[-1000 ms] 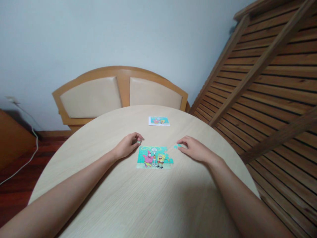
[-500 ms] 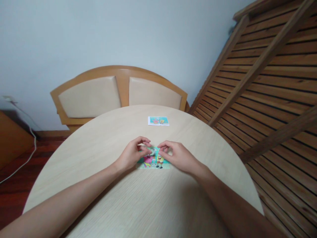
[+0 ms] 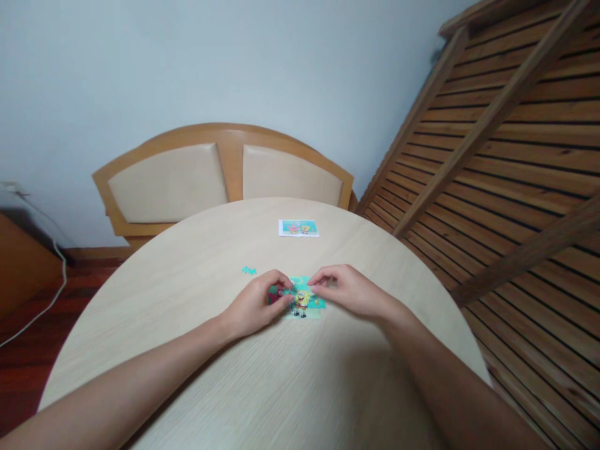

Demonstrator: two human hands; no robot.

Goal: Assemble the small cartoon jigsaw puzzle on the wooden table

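A small teal cartoon picture (image 3: 302,306), with a yellow square figure in front, lies flat on the pale wooden table before me. My left hand (image 3: 255,303) covers its left part, thumb and fingers curled closed on the picture with a red patch showing between them. Over the upper right edge, the thumb and forefinger of my right hand (image 3: 349,290) come together in a pinch; anything between their tips is too small to make out. Behind my left hand lies a small jagged teal piece (image 3: 249,270).
A card or booklet (image 3: 299,228) with a similar cartoon lies farther back on the round table (image 3: 197,387). Beyond the table edge stands a padded wooden headboard (image 3: 232,159) against the wall. Wooden slats (image 3: 506,144) lean at the right. A white cable (image 3: 65,269) hangs at the left.
My right hand has shifted slightly right, and my left hand has moved a little lower, uncovering the jagged teal piece. The pink figure is now mostly hidden behind my left fingers.
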